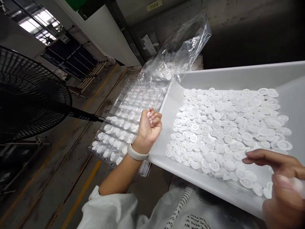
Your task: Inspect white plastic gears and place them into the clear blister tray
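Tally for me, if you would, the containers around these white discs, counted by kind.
White plastic tray: 1
Clear blister tray: 1
Clear plastic bag: 1
Total: 3
The white discs themselves are too many to count.

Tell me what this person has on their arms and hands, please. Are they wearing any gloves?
The left hand and the right hand are bare, with no gloves. A smooth pale cream band circles the left wrist, and a loose white fabric sleeve covers the left arm above the forearm.
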{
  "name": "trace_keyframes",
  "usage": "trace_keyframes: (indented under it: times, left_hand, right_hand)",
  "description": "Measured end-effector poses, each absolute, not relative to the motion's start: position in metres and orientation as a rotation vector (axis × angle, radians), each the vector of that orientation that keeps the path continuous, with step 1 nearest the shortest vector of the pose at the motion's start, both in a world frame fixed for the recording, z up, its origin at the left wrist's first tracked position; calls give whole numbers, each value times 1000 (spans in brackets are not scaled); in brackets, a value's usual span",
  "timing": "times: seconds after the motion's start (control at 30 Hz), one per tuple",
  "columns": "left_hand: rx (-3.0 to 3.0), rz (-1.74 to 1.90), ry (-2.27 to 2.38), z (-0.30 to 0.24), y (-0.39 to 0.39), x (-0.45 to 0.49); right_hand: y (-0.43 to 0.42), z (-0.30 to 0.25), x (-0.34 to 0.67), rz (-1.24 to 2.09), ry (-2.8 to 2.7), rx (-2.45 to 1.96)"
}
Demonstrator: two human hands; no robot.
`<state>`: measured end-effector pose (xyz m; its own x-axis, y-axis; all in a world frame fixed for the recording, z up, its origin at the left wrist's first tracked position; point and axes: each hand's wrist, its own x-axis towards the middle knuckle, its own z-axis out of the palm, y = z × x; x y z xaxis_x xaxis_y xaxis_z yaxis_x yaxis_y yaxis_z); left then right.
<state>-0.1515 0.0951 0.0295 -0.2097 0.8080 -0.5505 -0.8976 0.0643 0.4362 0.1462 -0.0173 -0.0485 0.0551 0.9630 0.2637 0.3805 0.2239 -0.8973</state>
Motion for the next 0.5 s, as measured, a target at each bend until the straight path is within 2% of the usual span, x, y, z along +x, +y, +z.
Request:
trace_keyframes:
  times: [0.1,0.23,0.5]
  left_hand:
    - [-150,1518,880,24,97,-158]
    - [-167,1458,879,34,73,-145]
    - [-244,1076,850,33,17,-30]
  right_hand:
    - [-15,-24,133,713,-1463,-1368]
    - [-14,-20,124,666,-1492,-1369]
    - [-3,9,81,388,-2077,-1199]
